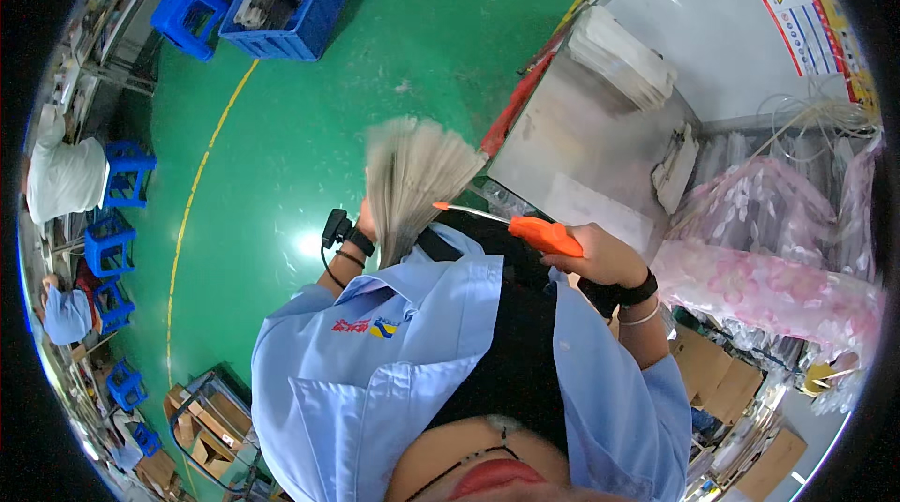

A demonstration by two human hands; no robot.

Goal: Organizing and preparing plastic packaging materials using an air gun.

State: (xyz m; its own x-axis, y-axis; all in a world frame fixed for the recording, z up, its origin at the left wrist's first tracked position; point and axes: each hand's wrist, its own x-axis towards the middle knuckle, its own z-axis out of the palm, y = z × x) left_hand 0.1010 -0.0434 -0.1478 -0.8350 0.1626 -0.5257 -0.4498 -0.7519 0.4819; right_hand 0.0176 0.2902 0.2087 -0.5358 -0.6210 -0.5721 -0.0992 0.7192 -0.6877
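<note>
My left hand (367, 220) grips a fanned bundle of thin greyish-white sheets (412, 179) in front of my chest. Most of that hand is hidden behind the bundle, whose upper edge is blurred. Closed around the orange handle of an air blow gun (546, 236) is my right hand (607, 258). The gun's thin bent metal nozzle reaches left, and its orange tip is at the lower right side of the bundle. Whether the tip touches the sheets I cannot tell.
At right, a metal worktop (553, 146) carries a stack of similar sheets (622, 57) and a smaller bundle (676, 169). Pink floral plastic sheeting (764, 286) hangs beside it. A blue crate (323, 10) with bundles stands far left near blue stools (187, 16). People sit at the left edge.
</note>
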